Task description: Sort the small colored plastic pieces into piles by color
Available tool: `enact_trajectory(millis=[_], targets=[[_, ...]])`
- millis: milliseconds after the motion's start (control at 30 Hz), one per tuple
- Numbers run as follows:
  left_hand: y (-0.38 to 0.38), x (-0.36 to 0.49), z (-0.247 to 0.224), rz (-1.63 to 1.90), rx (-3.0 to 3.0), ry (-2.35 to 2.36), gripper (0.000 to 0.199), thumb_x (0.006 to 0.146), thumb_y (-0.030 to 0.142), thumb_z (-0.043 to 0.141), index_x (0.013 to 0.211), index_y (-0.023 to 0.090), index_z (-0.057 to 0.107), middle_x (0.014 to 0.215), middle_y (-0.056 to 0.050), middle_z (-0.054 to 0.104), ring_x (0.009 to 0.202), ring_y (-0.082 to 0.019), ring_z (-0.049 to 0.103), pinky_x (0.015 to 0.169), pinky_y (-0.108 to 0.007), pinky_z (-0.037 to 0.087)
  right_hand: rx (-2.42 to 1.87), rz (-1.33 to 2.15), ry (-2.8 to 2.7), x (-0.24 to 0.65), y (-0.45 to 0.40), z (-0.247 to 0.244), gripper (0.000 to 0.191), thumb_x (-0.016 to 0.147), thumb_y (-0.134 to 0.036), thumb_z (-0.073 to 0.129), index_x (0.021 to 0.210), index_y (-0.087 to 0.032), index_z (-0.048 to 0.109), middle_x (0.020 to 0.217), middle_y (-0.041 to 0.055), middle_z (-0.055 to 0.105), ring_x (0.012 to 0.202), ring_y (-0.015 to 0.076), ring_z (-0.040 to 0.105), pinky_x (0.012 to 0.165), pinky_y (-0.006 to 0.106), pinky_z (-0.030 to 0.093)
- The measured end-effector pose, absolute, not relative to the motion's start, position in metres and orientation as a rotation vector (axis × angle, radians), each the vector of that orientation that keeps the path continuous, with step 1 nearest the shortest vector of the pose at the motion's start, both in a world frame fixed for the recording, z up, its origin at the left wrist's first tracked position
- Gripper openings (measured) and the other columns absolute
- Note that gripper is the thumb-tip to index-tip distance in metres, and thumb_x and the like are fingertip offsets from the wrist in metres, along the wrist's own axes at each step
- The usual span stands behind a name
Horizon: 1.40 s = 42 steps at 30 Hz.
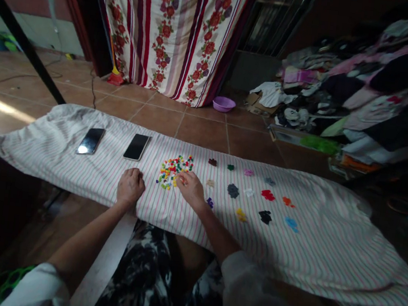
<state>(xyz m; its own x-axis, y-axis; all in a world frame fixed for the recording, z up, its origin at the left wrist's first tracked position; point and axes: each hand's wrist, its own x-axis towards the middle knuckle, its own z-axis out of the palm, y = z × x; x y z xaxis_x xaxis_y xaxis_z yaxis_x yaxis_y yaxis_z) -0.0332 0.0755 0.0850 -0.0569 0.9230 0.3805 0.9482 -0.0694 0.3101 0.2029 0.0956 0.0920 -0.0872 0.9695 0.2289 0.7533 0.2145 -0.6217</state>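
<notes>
My right hand [189, 187] reaches into the right side of a mixed pile of small coloured pieces [173, 166], its fingers pinched together; whatever lies between the fingertips is too small to tell. My left hand [131, 186] rests curled on the striped cloth [105, 176], left of the pile, with nothing visible in it. Right of my right hand lie sorted little heaps, among them dark grey [233, 190], red [268, 194], black [265, 216], yellow [241, 215], blue [292, 224], orange [288, 202] and purple [210, 203].
Two phones [136, 147] [91, 141] lie on the cloth at the left. Beyond the cloth are a floral curtain [180, 37], a purple basin [224, 104] on the tiled floor and a large heap of clothes [362, 87] at the right.
</notes>
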Motion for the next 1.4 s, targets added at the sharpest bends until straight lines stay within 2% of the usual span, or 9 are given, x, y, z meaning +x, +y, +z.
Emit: enact_trajectory(millis=[133,267,400,567,833,1133,1400], targets=[[0.075,-0.033,0.086,-0.772,-2.148,-2.086,0.016,0.084,0.018,0.042,0.090,0.018,0.057,0.094,-0.014,0.064,0.097,-0.028,0.056,0.090,-0.042,0.044,-1.686,0.323,-1.936,0.170,0.078,0.095,0.027,0.085,-0.037,0.064,0.106,-0.023,0.072,0.111,0.0092,0.061,0.106,0.0241,0.054,0.095,0.035,0.045],[0.076,-0.032,0.086,-0.779,-2.121,-2.078,0.018,0.085,0.018,0.043,0.092,0.017,0.059,0.095,-0.015,0.064,0.095,-0.029,0.056,0.087,-0.043,0.044,-1.699,0.251,-1.939,0.154,0.075,0.095,0.026,0.085,-0.039,0.064,0.103,-0.021,0.071,0.122,0.0112,0.056,0.114,0.0273,0.047,0.098,0.039,0.042],[0.078,-0.030,0.083,-0.788,-2.075,-2.060,0.018,0.082,0.016,0.045,0.092,0.016,0.061,0.093,-0.012,0.065,0.094,-0.026,0.056,0.085,-0.039,0.046,-1.691,0.182,-1.914,0.149,0.077,0.088,0.022,0.086,-0.035,0.063,0.099,-0.019,0.070,0.128,0.0123,0.054,0.117,0.0284,0.045,0.101,0.041,0.039],[0.080,-0.032,0.079,-0.793,-2.067,-2.021,0.018,0.081,0.016,0.047,0.092,0.017,0.061,0.093,-0.011,0.065,0.094,-0.025,0.056,0.086,-0.038,0.046,-1.661,0.146,-1.878,0.150,0.080,0.081,0.017,0.092,-0.029,0.056,0.095,-0.020,0.071,0.125,0.0102,0.056,0.115,0.0259,0.046,0.100,0.039,0.040],[0.080,-0.030,0.079,-0.809,-2.050,-2.028,0.017,0.082,0.016,0.047,0.092,0.018,0.061,0.093,-0.010,0.065,0.093,-0.024,0.057,0.086,-0.038,0.045,-1.584,0.126,-1.963,0.152,0.080,0.079,0.013,0.092,-0.028,0.060,0.096,-0.023,0.071,0.124,0.0071,0.058,0.113,0.0255,0.045,0.094,0.041,0.039],[0.079,-0.030,0.081,-0.792,-2.077,-2.017,0.017,0.081,0.015,0.046,0.091,0.017,0.060,0.092,-0.010,0.065,0.093,-0.024,0.057,0.085,-0.037,0.045,-1.441,0.092,-2.007,0.153,0.079,0.078,0.006,0.091,-0.025,0.064,0.094,-0.024,0.068,0.110,0.0036,0.063,0.104,0.0217,0.050,0.089,0.036,0.038],[0.080,-0.031,0.078,-0.797,-2.071,-2.021,0.017,0.081,0.016,0.048,0.092,0.017,0.061,0.092,-0.010,0.066,0.092,-0.025,0.058,0.085,-0.038,0.046,-1.357,0.097,-2.055,0.155,0.076,0.080,0.008,0.094,-0.026,0.060,0.098,-0.024,0.067,0.105,0.0016,0.066,0.102,0.0199,0.052,0.087,0.032,0.043]])
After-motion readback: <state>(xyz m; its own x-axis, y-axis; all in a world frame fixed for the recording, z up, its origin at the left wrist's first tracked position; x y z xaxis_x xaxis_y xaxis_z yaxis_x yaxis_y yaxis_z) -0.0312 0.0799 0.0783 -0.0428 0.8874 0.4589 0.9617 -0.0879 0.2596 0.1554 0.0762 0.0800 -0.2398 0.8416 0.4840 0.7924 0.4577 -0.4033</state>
